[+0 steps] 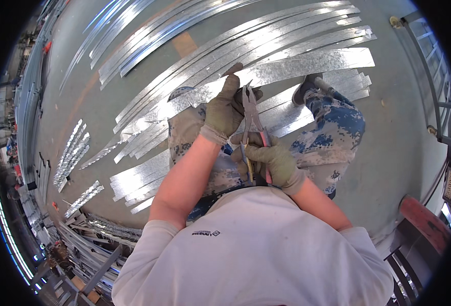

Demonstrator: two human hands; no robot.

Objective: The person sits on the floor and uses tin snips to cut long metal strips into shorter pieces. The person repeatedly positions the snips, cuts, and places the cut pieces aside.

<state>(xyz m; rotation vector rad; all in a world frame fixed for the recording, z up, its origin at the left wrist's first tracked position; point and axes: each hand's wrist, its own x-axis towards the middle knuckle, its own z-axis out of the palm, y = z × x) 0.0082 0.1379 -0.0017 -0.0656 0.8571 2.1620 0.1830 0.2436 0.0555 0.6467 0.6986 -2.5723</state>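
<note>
I judge I'm mid-cut: my left hand (224, 109) grips the galvanized strip (291, 65) lying across my knees over the floor, my right hand (272, 162) squeezes the snips (252, 118), and next the blades should advance along the strip.

No packages, labels, signs or screens visible.

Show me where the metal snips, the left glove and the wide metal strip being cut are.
metal snips (251, 109), head view, on the blades.
left glove (223, 109), head view, back of the hand.
wide metal strip (312, 64), head view, flat shiny face.
</note>
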